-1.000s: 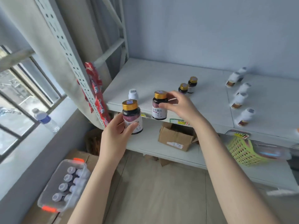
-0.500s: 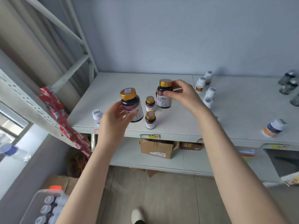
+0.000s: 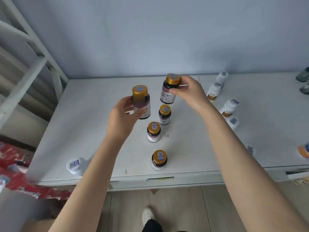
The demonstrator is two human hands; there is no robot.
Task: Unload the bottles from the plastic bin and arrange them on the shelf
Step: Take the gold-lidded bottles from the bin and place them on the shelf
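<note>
The left hand (image 3: 123, 114) grips a dark round bottle with a gold screw cap and a white label (image 3: 141, 102). Its thumb and fingers curl round the lower body and hold the bottle upright over the shelf. The right hand (image 3: 189, 94) pinches a second gold-capped dark bottle (image 3: 168, 92) just below its cap. This bottle is upright at the far end of a row, but I cannot tell whether its base touches the surface. A purplish band shows through the dark walls of both, though the contents cannot be made out.

Three more gold-capped dark bottles stand in a line running from the right hand's bottle toward the front edge: a rear one (image 3: 164, 114), a middle one (image 3: 153, 132) and a front one (image 3: 159, 159). Each cap carries a small barcode sticker. The left hand's bottle hangs just left of the rear one.

All this is on a flat white shelf board (image 3: 87, 131). A squat white bottle (image 3: 76, 165) stands alone near the front left corner. A row of white bottles with orange-brown labels (image 3: 214, 92) runs along to the right of the right hand. Behind is a pale blue wall (image 3: 150, 39), and white metal shelf framing (image 3: 41, 52) rises at the left. Crumpled red packaging (image 3: 15, 173) lies at the lower left. Below the shelf edge are a wood-toned floor (image 3: 175, 206) and a white shoe (image 3: 147, 215).
</note>
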